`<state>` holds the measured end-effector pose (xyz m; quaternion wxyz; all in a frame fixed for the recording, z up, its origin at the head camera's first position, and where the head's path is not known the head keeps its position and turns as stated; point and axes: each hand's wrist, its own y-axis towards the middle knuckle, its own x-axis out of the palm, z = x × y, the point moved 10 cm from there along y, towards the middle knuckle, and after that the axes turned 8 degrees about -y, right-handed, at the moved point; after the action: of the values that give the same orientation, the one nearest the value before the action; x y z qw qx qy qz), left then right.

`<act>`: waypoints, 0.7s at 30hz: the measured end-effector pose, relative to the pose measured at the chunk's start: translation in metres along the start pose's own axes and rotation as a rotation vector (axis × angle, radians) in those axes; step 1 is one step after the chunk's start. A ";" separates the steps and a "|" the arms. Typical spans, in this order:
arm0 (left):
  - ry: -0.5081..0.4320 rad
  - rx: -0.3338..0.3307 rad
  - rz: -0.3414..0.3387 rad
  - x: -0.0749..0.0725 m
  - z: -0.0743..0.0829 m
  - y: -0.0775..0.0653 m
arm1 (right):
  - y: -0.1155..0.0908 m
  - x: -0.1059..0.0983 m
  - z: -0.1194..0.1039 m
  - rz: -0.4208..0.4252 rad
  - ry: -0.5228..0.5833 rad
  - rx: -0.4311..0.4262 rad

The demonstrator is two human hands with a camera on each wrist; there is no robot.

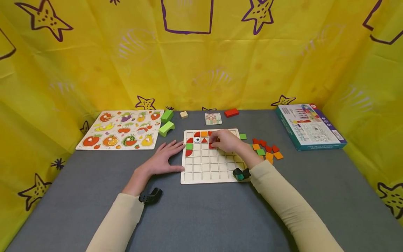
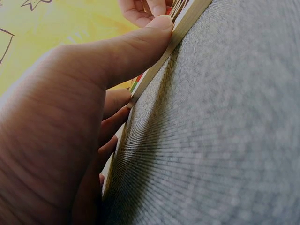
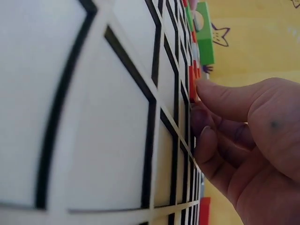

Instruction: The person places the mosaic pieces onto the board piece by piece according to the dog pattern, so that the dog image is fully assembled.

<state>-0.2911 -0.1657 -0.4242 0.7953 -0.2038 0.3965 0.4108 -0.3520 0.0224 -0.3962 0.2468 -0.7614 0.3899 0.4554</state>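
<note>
A pale wooden grid board [image 1: 204, 168] lies on the grey table, with red, orange and green tiles and a round eye tile [image 1: 197, 140] in its upper cells. My right hand [image 1: 226, 140] is over the board's upper part. Its thumb and fingers pinch a red tile [image 3: 192, 84] at the board surface; the fingers partly hide the tile's shape. My left hand [image 1: 163, 159] lies flat beside the board, fingers spread. Its thumb and fingertips touch the board's left edge, which the left wrist view shows close up.
Loose red, orange and green tiles [image 1: 269, 156] lie right of the board. Behind it are a small pattern card [image 1: 213, 119], a red block [image 1: 231, 112] and a small beige block [image 1: 184, 114]. Green blocks [image 1: 167, 128] and a fruit puzzle [image 1: 121, 130] stand left; a box [image 1: 310, 127] lies right.
</note>
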 end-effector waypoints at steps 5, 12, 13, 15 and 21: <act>-0.006 -0.001 0.002 0.000 0.000 0.000 | -0.010 -0.011 0.007 0.032 0.066 0.000; -0.003 -0.006 0.003 0.001 0.000 0.000 | -0.037 -0.037 0.034 0.075 0.140 0.068; -0.002 -0.007 0.003 0.001 -0.001 0.000 | -0.041 -0.040 0.040 0.083 0.139 0.086; -0.002 -0.007 0.003 0.001 -0.001 0.000 | -0.050 -0.047 0.052 0.101 0.132 0.120; -0.001 -0.002 0.007 0.001 -0.001 -0.001 | -0.077 -0.064 0.090 0.148 0.130 0.216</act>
<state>-0.2905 -0.1661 -0.4259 0.7940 -0.2032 0.3961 0.4141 -0.3516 0.1559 -0.3800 0.2672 -0.7275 0.5068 0.3775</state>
